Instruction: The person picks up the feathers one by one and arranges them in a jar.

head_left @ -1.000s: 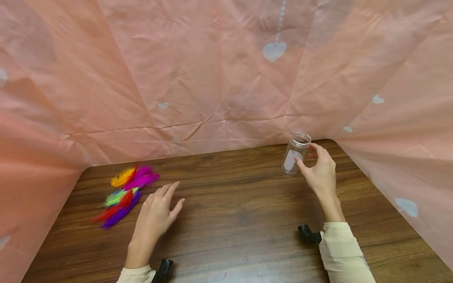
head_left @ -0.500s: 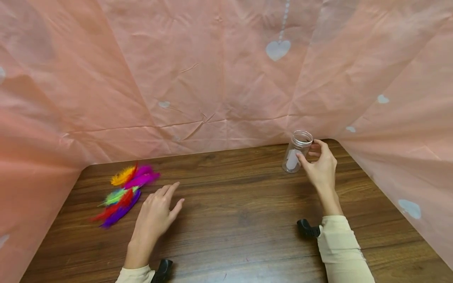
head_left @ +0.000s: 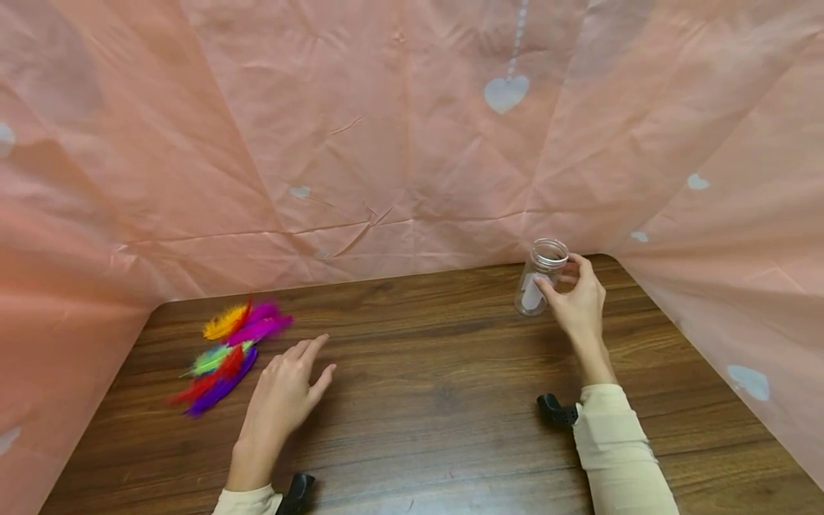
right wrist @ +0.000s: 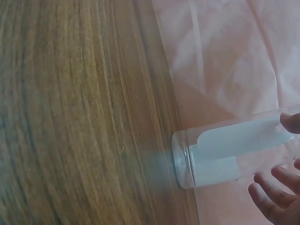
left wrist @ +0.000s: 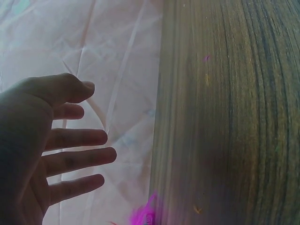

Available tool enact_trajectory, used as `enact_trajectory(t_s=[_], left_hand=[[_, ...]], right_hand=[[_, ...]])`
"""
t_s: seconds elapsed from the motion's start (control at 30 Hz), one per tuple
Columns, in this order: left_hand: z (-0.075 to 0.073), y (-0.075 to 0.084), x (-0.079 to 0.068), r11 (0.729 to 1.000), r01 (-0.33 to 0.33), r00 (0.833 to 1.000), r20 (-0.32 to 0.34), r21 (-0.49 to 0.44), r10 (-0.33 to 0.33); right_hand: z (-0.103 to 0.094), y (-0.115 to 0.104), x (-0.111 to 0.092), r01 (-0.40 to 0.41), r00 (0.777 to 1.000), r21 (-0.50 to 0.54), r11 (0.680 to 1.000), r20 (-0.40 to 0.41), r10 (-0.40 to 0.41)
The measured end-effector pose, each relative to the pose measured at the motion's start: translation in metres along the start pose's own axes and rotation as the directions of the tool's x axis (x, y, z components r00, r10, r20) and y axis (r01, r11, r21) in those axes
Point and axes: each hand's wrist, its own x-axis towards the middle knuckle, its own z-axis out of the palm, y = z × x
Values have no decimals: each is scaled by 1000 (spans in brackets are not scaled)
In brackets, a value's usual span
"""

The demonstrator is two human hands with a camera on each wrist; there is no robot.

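Observation:
A clear plastic jar (head_left: 546, 270) with a white label and no lid stands upright at the table's back right. My right hand (head_left: 581, 304) holds it from the right side, thumb on the near side and fingers round the far side. In the right wrist view the jar (right wrist: 220, 154) shows its base at the tabletop, and the thumb lies against its upper part. My left hand (head_left: 283, 390) is held over the left half of the table with fingers spread loosely and nothing in them. Just left of it lie bright feathers (head_left: 222, 383) in red, purple, green, magenta and orange.
The brown wood-grain table (head_left: 444, 386) has rounded back corners. A pink sheet (head_left: 360, 157) with pale hearts hangs close behind it and along both sides. The jar stands near the back edge. Tiny coloured bits (left wrist: 206, 58) lie on the tabletop.
The right forearm has shifted slightly to the left and forward, and its hand sits a little closer round the jar. The left hand and the feathers have stayed in place.

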Motion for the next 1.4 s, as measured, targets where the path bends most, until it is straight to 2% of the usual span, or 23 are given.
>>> enact_trajectory(t_s=[0.2,0.37,0.67,0.9,1.4], left_hand=[[-3,-1,-4,1000,8,1000,21,-13,-7],[-1,-1,-2,1000,-5,1000,27,-19,6],[5,-4,-1,1000,-25,1000,9,7,25],[6,-10,-3,998,-32,999,-17,58,33],[5,-24,-6,996,-5,998,-57,95,10]], right_hand=[[4,1,-1,-30,1000,-8,1000,6,30],[2,2,-1,-22,1000,-9,1000,-8,21],[-6,-3,-4,-30,999,-7,1000,-18,30],[-8,-3,-12,-41,999,-54,998,-3,41],[-10,-6,-17,-21,1000,-37,999,5,21]])
